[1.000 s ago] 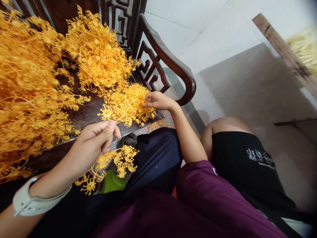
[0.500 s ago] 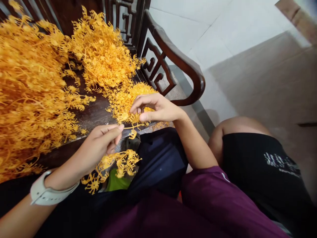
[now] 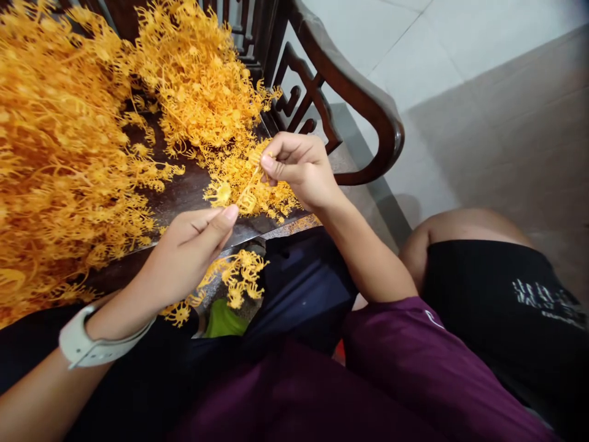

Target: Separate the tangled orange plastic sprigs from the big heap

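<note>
Thumb and finger of my left hand (image 3: 191, 252) pinch one end of a yellow-orange plastic flower stem (image 3: 251, 186). The far end of that stem is between the thumb and fingertips of my right hand (image 3: 306, 169), so it stretches slantwise from one hand to the other. Below my left palm hangs a branched spray of small plastic flowers (image 3: 243, 270); whether my curled fingers hold it is hidden. Just behind my right hand lies a low heap of small yellow flower pieces (image 3: 225, 169) on the dark wooden bench seat (image 3: 177, 199).
Large piles of yellow-orange plastic flowers (image 3: 59, 159) cover the left and back (image 3: 193, 80) of the bench. Its curved wooden armrest (image 3: 368, 107) rises at the right. Another person's knee and black shorts (image 3: 488, 288) are close on my right. Something bright green (image 3: 225, 319) shows below.
My right hand has closed from a loose, open shape into a pinch on the stem's far end. The stem now tilts upward between both hands. The view has shifted slightly.
</note>
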{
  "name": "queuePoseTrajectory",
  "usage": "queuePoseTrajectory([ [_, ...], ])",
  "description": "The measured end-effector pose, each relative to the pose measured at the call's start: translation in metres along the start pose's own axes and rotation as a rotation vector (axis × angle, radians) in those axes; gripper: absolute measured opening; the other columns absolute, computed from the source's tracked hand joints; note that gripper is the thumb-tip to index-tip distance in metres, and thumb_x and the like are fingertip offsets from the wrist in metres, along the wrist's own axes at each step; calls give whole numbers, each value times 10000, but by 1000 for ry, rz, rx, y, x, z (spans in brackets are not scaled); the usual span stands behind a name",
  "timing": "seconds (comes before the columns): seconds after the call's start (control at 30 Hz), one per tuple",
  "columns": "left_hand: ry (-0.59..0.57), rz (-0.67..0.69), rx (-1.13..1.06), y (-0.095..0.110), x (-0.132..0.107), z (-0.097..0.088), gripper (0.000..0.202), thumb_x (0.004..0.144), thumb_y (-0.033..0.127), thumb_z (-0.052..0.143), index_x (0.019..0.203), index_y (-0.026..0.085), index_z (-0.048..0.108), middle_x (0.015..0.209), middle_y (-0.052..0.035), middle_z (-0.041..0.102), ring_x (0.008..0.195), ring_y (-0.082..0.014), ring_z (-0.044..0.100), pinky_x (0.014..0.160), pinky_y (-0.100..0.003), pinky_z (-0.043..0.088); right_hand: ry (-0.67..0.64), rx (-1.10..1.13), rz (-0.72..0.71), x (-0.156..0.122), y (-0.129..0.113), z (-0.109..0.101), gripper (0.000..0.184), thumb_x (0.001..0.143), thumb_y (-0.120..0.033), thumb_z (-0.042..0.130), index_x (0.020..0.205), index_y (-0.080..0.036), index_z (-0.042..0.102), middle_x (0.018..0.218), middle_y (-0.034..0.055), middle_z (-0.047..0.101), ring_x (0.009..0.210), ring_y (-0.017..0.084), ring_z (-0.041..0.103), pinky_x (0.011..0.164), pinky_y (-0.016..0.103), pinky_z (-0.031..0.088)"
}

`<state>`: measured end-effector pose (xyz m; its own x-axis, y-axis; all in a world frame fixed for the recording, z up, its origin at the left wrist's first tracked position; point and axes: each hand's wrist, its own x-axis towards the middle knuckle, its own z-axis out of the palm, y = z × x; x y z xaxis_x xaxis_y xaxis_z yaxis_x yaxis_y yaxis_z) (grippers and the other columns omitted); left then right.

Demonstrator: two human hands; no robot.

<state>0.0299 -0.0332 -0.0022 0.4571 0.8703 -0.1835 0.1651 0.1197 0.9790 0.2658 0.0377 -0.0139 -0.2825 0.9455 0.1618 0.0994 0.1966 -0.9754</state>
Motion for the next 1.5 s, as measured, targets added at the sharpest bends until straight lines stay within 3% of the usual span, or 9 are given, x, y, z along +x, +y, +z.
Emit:
queuePoseTrajectory([
  [0.1,37,16,72,1,-3,0,589,1134,472,544,618,213,427,574,24,379,550,-128,328,536,-291,261,73,-82,-46,13,14,-7,468,953,-580,858,789,-212,620,714,3,599,654,124,529,601,293,468],
  [0.27,-93,-27,81,-1,-18,5,574,1127,458,526,623,218,394,576,28,355,547,-128,311,521,-281,249,466,-222,-178,34,54,-72,515,968,-603,830,778,-258,498,616,-37,518,600,97,446,574,295,379],
  [0.37,-76,-9,52,-3,-18,3,572,1127,469,529,617,214,478,537,28,392,511,-123,329,502,-271,260,312,-330,44,30,68,-100,494,915,-602,876,783,-244,564,643,-3,598,599,124,502,554,309,374],
  [0.53,13,-23,-25,0,-10,-3,509,1107,522,572,715,211,661,491,29,427,468,-127,355,476,-267,269,-24,-438,231,14,70,-104,325,818,-327,941,814,-190,646,681,19,624,639,142,535,591,326,386],
  [0.83,25,-79,-119,-6,-6,0,378,1099,450,615,829,202,706,536,40,436,491,-120,370,500,-263,300,-217,-643,422,15,74,-113,201,799,-201,932,890,-145,762,726,19,680,649,137,573,647,341,427],
  [1.0,45,-138,-234,-11,-3,5,280,1114,395,608,988,179,734,545,67,420,473,-99,368,492,-231,340,-126,-505,173,9,58,-93,358,934,-482,890,890,-153,757,714,3,644,645,112,518,615,308,398],
  [1.13,113,-169,-328,-10,1,8,230,1111,377,617,1089,180,734,539,79,413,454,-97,344,468,-219,348,-276,-283,42,0,29,-53,615,1076,-718,632,965,-134,791,777,23,712,666,89,600,610,249,439],
  [1.33,197,-136,-331,-10,3,10,170,1115,313,610,1126,196,734,521,83,408,453,-99,318,467,-216,338,-326,-73,-85,-4,11,4,489,1057,-595,749,946,-119,783,796,-4,691,720,74,567,659,226,428],
  [1.5,258,-129,-354,-13,3,12,177,1103,308,632,1153,206,768,565,65,449,480,-102,358,478,-215,353,-304,41,-30,-2,19,14,337,1028,-440,810,943,-116,769,790,-8,690,699,72,557,645,225,439],
])
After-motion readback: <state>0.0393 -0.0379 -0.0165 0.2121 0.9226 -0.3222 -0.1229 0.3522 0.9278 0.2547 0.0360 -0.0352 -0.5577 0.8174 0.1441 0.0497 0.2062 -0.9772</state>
